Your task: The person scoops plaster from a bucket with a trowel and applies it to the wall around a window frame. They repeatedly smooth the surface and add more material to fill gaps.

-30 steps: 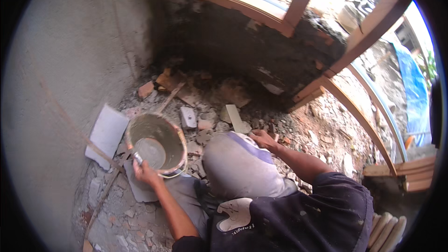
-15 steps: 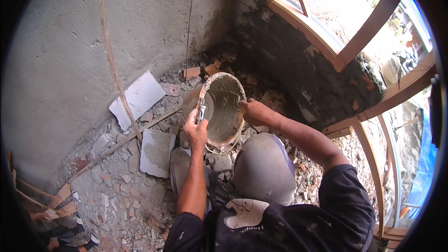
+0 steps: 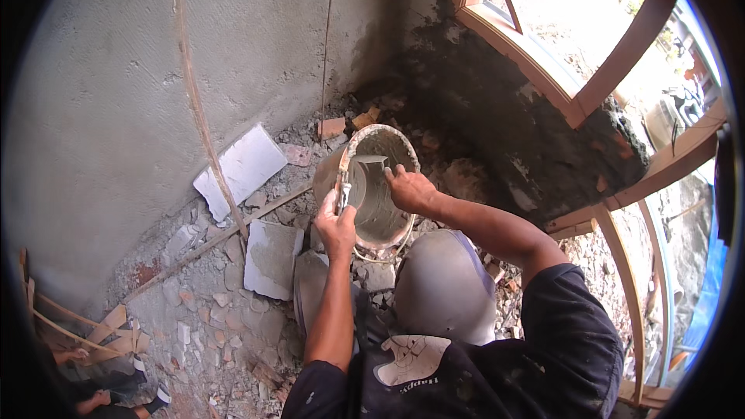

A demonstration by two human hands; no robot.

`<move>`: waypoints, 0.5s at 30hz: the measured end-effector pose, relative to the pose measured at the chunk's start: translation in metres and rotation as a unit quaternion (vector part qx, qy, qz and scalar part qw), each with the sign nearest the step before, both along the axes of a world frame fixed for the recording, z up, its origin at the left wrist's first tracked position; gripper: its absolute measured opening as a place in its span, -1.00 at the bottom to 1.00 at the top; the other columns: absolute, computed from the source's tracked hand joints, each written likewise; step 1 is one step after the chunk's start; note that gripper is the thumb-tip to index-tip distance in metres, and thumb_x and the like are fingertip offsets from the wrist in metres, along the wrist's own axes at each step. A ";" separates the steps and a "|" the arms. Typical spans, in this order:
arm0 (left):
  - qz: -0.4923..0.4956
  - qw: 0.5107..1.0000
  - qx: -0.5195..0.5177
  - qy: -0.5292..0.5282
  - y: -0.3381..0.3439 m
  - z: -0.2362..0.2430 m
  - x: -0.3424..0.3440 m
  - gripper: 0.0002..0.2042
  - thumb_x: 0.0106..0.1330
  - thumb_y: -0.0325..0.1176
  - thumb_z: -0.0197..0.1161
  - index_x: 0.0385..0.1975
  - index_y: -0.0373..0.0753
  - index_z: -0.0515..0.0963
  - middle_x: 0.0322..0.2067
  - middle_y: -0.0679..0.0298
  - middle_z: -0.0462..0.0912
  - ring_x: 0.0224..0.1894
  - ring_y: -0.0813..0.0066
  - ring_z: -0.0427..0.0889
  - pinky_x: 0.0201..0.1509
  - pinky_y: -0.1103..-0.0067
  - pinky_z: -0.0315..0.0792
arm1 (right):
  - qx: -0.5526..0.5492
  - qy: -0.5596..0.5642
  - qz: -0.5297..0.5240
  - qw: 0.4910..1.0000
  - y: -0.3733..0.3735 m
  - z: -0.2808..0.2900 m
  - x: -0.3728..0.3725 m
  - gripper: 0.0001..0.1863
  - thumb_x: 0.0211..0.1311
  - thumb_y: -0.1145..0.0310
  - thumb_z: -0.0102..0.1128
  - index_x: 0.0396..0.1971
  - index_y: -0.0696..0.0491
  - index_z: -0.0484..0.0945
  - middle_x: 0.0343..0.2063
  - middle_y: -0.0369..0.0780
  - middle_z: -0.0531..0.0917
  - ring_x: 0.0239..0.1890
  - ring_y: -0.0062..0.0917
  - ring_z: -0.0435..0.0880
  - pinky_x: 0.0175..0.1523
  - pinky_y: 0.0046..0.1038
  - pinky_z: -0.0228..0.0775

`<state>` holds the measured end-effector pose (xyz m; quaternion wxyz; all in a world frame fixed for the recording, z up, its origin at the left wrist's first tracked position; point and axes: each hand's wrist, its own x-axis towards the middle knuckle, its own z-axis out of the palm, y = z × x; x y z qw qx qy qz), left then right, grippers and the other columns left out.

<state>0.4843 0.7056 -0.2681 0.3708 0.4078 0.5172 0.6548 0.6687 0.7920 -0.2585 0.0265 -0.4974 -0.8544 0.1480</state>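
A round bucket [image 3: 330,171] tilts toward me between my arms, its rim crusted with dried mortar. Wet grey mortar [image 3: 380,213] coats the inside. My left hand [image 3: 337,229] is closed at the bucket's left rim, thumb on the inner side. A pale grey, metal-looking piece [image 3: 344,192] shows just above those fingers; its kind cannot be made out. My right hand [image 3: 413,189] is closed round the handle of a trowel, over the bucket's right side. The trowel blade [image 3: 370,160] lies inside the upper part of the bucket; the fingers hide most of its handle.
Broken bricks and rubble [image 3: 221,318] cover the floor. Two white slabs [image 3: 242,171] and a thin wooden strip [image 3: 272,206] lie left of the bucket. A plastered wall [image 3: 116,109] rises behind. Wooden window frames [image 3: 528,54] stand right. Another person's hand [image 3: 76,355] shows lower left.
My right hand has moved from the bucket's right rim inward over its opening, bringing the trowel blade into clearer view. My left hand stays at the rim. The whole view has shifted slightly.
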 end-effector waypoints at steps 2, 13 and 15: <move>0.017 1.000 0.005 -0.013 0.005 0.001 0.002 -0.56 0.15 -0.60 0.10 0.09 -0.56 0.46 -0.03 0.14 0.63 -0.01 0.46 0.60 0.12 0.56 0.43 | -0.069 -0.071 0.055 0.994 -0.004 0.003 -0.002 -0.57 0.22 0.43 0.01 0.07 0.29 0.45 -0.01 0.11 0.54 -0.10 -0.05 0.69 -0.03 -0.13 0.59; 0.034 0.997 -0.004 0.063 0.004 0.014 -0.009 -0.55 0.15 -0.55 0.15 0.09 -0.57 0.47 0.02 -0.01 0.63 0.04 0.33 0.63 0.17 0.48 0.45 | -0.015 -0.037 -0.005 0.999 0.014 0.006 0.028 -0.57 0.28 0.30 -0.01 0.11 0.14 0.35 -0.17 0.06 0.61 -0.19 -0.10 0.71 -0.10 -0.11 0.57; 0.017 0.987 0.012 0.161 0.004 0.016 -0.003 -0.55 0.13 -0.54 0.16 0.08 -0.54 0.49 0.03 -0.04 0.62 0.05 0.26 0.64 0.16 0.46 0.45 | -0.080 -0.040 -0.008 0.996 0.009 -0.004 0.029 -0.59 0.28 0.27 0.01 0.07 0.15 0.39 -0.25 0.07 0.65 -0.20 -0.07 0.71 -0.11 -0.11 0.56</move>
